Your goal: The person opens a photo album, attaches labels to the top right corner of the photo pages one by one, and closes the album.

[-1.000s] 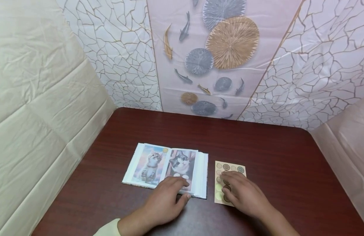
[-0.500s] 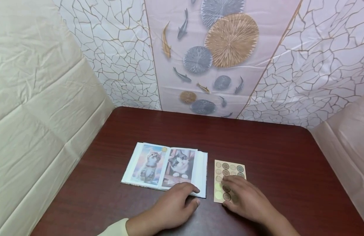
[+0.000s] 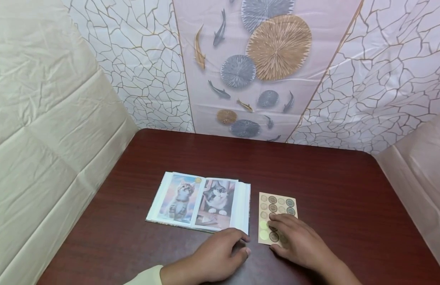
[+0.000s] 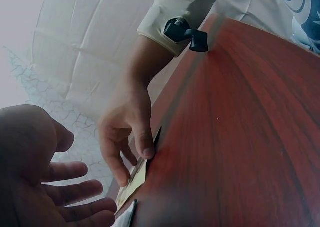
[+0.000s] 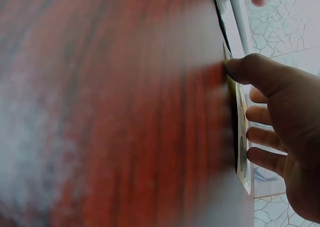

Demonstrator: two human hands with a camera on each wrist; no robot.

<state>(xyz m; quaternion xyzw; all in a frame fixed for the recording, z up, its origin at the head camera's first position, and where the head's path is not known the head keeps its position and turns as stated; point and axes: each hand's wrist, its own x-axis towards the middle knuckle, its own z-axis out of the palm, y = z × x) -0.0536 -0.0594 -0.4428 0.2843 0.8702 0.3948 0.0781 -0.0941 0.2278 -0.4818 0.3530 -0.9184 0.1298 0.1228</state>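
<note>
An open photo album (image 3: 243, 202) lies on the table, with a kitten picture on its left page and a grey-and-white cat on its right. A round gold sticker (image 3: 198, 180) sits at the kitten picture's top corner. My left hand (image 3: 220, 253) hovers at the album's near right edge, fingers loosely bent and holding nothing. To the right lies a tan sheet of round stickers (image 3: 277, 202). My right hand (image 3: 302, 241) rests over its lower right part; in the right wrist view the thumb (image 5: 240, 69) touches the sheet's edge and the fingers lie along its face.
The dark red wooden table (image 3: 213, 154) reaches back to a patterned cloth wall (image 3: 277, 99). Beige cloth (image 3: 63, 138) hangs along the left side, with similar cloth (image 3: 423, 178) on the right. A narrow strip of table separates album and sheet.
My left hand has slid off the cat picture, moving right and toward me. My right hand has drawn slightly down the sheet, uncovering more stickers.
</note>
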